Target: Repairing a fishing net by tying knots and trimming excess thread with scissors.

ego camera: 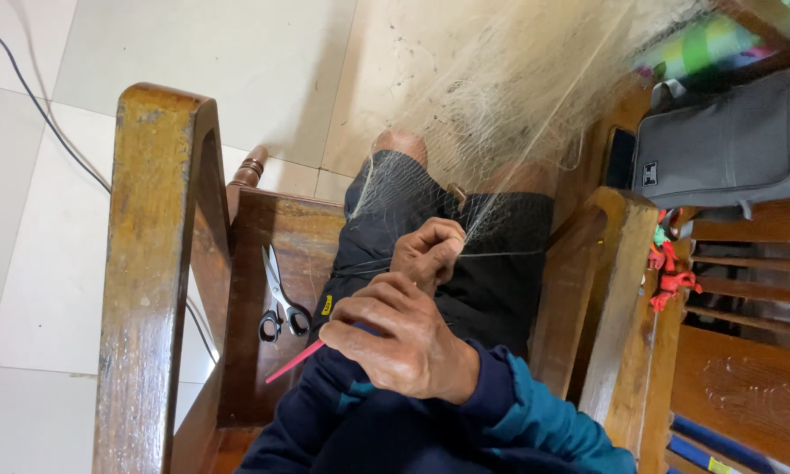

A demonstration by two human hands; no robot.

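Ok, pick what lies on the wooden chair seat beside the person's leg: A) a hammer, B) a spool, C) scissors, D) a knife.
C: black-handled scissors lie on the wooden chair seat, beside the leg in dark shorts.

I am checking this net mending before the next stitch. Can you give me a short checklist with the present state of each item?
1. Net drawn taut up from the lap: ok.
2. One hand pinches the mesh strands: ok; which hand it is, cannot tell.
3. Other hand has a closed grip on the pink needle: ok.
4. Thread loaded on the needle: cannot tell, hidden in the fist.
5. Scissors lying on the wooden seat beside the leg, within view: ok.
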